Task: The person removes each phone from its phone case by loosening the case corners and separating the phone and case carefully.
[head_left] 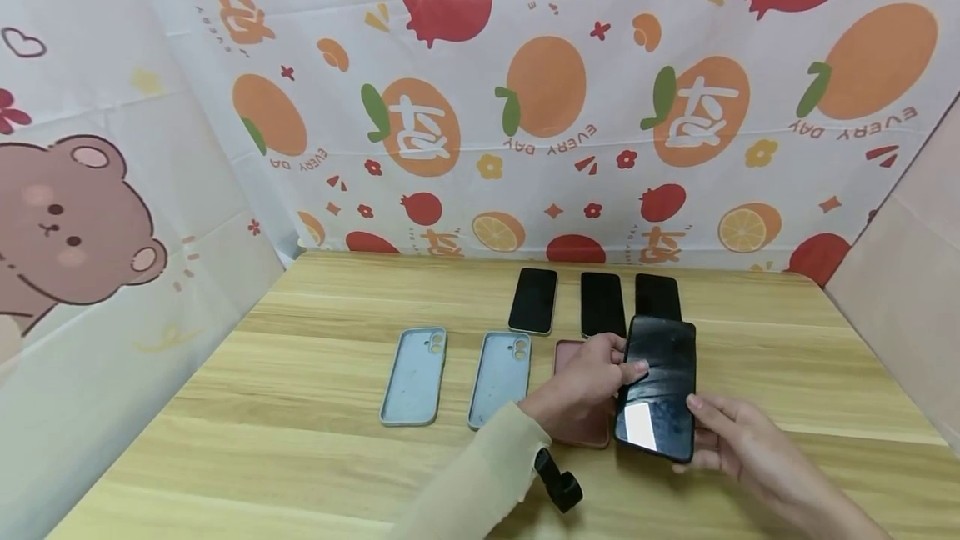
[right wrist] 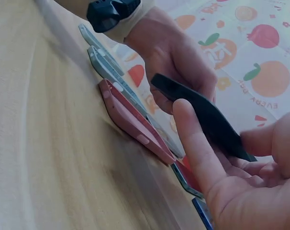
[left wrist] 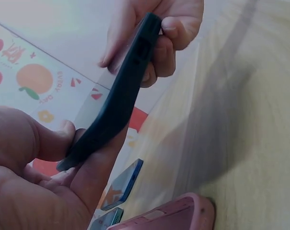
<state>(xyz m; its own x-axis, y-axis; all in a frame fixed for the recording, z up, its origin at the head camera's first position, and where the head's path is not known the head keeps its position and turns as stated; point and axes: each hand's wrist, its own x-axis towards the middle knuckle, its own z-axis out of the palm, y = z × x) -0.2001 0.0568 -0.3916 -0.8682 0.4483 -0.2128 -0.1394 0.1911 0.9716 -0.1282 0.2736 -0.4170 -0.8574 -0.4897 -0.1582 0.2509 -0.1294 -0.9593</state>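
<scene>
A dark smartphone (head_left: 660, 390) in a dark case is held tilted above the table between both hands. My left hand (head_left: 588, 377) grips its left edge, thumb over the front. At the lower right edge, my right hand (head_left: 731, 432) holds it, thumb on the rim and fingers behind. In the left wrist view the case (left wrist: 114, 105) shows dark teal, with a port opening at its end. Beneath the left hand lies a pink phone case (head_left: 592, 432), partly covered by that hand. The right wrist view shows the pink case (right wrist: 135, 124) lying hollow side up.
Two light blue phone cases (head_left: 412, 377) (head_left: 498, 377) lie left of the pink one. Behind are three black-screened phones (head_left: 533, 300) (head_left: 602, 304) (head_left: 657, 297) in a row. A fruit-print cloth (head_left: 465, 123) hangs along the wooden table's (head_left: 315, 357) back edge.
</scene>
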